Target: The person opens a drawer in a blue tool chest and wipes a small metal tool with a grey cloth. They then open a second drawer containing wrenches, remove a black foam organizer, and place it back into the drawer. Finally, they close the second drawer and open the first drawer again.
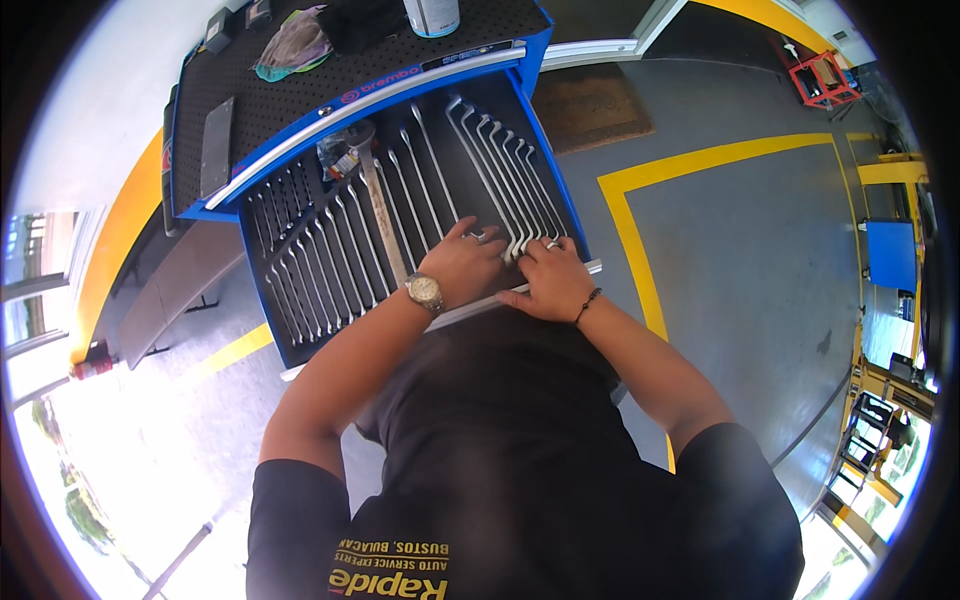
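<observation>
A pulled-out blue drawer (562, 185) holds rows of chrome wrenches in front of me. My left hand (465, 268), with a watch on its wrist, reaches over the drawer's near part. Its fingers are curled at the near end of the offset box-end wrenches (492, 175), and its fingertips are partly hidden. Beside it, my right hand (553, 280) has bent fingers on the near ends of the same wrenches, its thumb toward the drawer's front edge. A row of combination wrenches (318, 255) lies to the left. Between the rows is a long hammer-like tool with a worn handle (380, 215).
On the cabinet's black perforated top (385, 65) are a crumpled rag (293, 45), a spray can (432, 15) and a grey flat piece (217, 147). A brown mat (600, 108) and yellow floor lines (720, 155) lie to the right. A red-framed stand (825, 80) is farther off.
</observation>
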### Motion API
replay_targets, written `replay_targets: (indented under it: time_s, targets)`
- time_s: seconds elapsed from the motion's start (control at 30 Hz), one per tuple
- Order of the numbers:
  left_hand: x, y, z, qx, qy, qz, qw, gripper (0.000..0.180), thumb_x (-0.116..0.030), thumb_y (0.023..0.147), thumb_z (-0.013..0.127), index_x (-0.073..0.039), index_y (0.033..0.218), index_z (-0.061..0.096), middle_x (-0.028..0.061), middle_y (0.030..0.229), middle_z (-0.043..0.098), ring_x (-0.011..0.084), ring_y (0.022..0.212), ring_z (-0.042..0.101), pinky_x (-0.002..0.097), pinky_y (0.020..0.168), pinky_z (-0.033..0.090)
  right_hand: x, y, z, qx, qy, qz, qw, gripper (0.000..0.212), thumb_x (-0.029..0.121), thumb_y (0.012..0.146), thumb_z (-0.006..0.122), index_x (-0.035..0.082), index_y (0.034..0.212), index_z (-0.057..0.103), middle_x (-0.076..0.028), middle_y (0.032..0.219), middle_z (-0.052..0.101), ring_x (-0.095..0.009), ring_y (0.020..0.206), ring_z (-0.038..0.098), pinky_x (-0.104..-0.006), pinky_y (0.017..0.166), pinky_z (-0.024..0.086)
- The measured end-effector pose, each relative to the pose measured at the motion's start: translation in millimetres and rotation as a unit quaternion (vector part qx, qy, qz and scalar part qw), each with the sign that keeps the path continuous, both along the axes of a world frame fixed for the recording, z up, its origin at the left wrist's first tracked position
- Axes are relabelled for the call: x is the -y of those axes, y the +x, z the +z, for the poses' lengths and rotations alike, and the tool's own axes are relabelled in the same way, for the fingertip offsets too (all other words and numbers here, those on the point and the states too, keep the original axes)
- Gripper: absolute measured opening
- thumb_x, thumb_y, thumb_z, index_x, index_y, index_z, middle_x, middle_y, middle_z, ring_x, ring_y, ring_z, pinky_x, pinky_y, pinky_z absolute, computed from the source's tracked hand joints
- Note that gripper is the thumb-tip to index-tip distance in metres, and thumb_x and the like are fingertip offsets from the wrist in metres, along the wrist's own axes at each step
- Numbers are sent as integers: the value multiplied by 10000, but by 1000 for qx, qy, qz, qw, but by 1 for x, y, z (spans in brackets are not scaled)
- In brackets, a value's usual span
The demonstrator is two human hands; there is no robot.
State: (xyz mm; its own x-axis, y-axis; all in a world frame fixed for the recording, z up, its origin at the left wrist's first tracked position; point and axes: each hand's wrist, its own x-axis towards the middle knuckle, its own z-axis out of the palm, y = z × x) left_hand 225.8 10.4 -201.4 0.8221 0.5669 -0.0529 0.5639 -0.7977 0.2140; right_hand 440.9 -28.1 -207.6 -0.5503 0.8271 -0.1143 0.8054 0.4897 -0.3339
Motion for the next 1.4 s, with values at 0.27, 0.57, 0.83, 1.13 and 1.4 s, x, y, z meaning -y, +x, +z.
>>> replay_targets:
  time_s: [0.27,0.57,0.83,1.13,1.4]
  targets:
    - [-30,7,10,-58,-25,5,998,138,-252,836,671,-142,905,718,33,1156,606,269,1109,607,474,1030,416,0,3,-2,-33,23,1,999,553,584,888,583,46,904,713,-114,1009,614,-278,998,595,-474,902,376]
    - [-31,6,9,-113,-36,-30,992,122,-258,848,650,-190,934,704,32,994,587,231,971,646,435,959,443,0,6,-7,-57,37,0,998,506,538,873,615,44,875,720,-110,980,625,-276,995,605,-481,897,381]
    - [-21,11,10,-85,-45,-165,982,250,-180,833,575,-210,1070,649,21,981,603,224,921,653,400,873,496,-3,11,-3,-77,25,25,996,418,470,836,665,55,874,702,-101,989,604,-277,998,577,-457,883,387]
    - [-8,21,23,-134,-93,-94,982,262,-192,894,517,-154,1106,666,50,936,665,262,869,673,409,823,522,-5,12,-7,-74,24,23,997,350,359,802,622,25,875,699,-133,1013,612,-307,1034,581,-492,940,388]
    - [2,11,16,-127,-86,-25,988,274,-189,895,515,-128,1124,653,76,966,649,282,825,678,412,755,554,-6,12,-9,-87,39,33,995,282,296,797,606,31,845,690,-123,981,603,-290,986,586,-487,928,392]
